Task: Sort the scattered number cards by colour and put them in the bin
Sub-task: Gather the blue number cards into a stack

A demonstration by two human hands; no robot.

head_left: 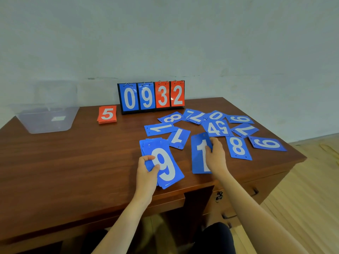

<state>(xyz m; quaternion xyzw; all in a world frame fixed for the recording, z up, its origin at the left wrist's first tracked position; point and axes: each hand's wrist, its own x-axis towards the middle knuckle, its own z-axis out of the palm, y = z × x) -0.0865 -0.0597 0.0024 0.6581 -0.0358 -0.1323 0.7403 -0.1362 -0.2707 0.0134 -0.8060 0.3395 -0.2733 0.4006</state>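
Note:
My left hand (147, 171) grips a stack of blue cards (165, 167) with a white 9 on top, held just above the desk's front. My right hand (215, 154) pinches a blue 1 card (199, 154) by its right edge, thumb on the face. Several loose blue number cards (216, 128) lie scattered over the right half of the wooden desk (73, 162). A neat stack of red cards (107, 114) topped by a 5 sits at the back left of centre. The clear plastic bin (47, 116) stands at the far left corner.
A flip scoreboard (151, 97) showing 0 9 3 2 stands at the back of the desk against the wall. Desk drawers with handles (255, 191) are at the front right. Wooden floor (311, 189) lies to the right.

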